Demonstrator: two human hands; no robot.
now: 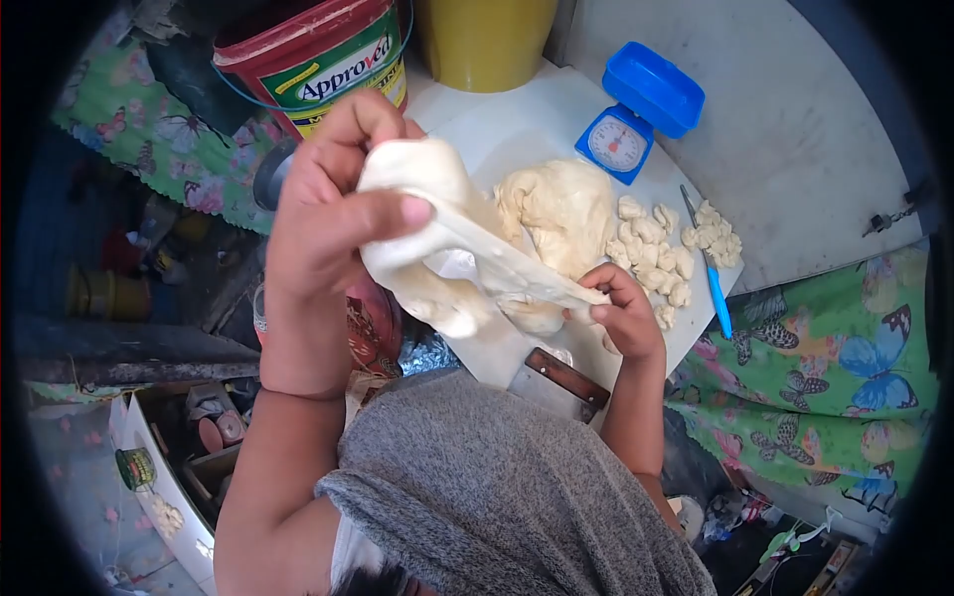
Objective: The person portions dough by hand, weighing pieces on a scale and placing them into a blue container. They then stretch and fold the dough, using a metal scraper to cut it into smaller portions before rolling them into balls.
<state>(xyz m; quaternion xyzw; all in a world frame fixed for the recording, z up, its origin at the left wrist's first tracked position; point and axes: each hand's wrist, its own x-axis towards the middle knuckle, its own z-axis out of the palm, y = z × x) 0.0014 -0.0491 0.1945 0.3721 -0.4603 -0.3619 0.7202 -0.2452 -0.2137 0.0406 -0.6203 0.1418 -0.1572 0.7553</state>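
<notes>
A piece of pale dough point(447, 223) is stretched in the air between my two hands. My left hand point(333, 204), raised higher, grips its thick folded end with the thumb on top. My right hand point(628, 316) pinches the thin drawn-out end between thumb and fingers. Behind the stretched piece, a large lump of dough point(571, 214) rests on the white table point(467, 129). Small dough pieces point(651, 253) lie in a cluster to its right. Just below my right hand is a flat blade with a wooden handle point(566, 375), partly hidden by the grey cloth of my clothing.
A blue kitchen scale point(614, 147) with a blue tray point(656, 89) stands at the back right. Near it lie a blue-handled knife point(717, 298) and more dough pieces point(714, 236). A red bucket point(323, 65) and a yellow container point(487, 45) stand at the back.
</notes>
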